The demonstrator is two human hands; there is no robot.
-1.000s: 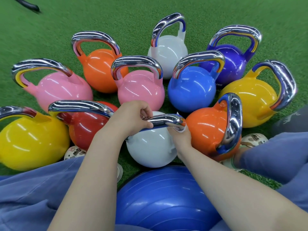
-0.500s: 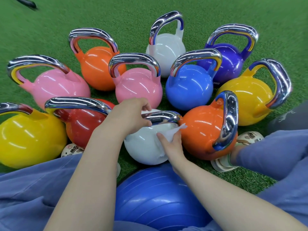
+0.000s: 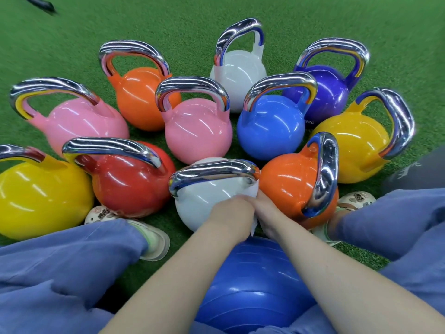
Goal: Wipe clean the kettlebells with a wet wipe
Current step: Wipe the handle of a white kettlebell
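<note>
Both hands, left hand (image 3: pixel 232 214) and right hand (image 3: pixel 267 213), pinch a soft wet wipe (image 3: pixel 251 189) against the near white kettlebell (image 3: pixel 199 201) on the turf floor (image 3: pixel 72 32); heavy, glossy and likely slippery, it is best steadied by its chrome handle (image 3: pixel 214 173).

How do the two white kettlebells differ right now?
The near white kettlebell sits closest to the person, between the red and orange ones, with both hands and the wipe against its body; the far white kettlebell stands untouched at the back. The near one's handle runs broadside across the view; the far one's is turned more edge-on, looking narrow. Both have white bodies and chrome handles.
</note>
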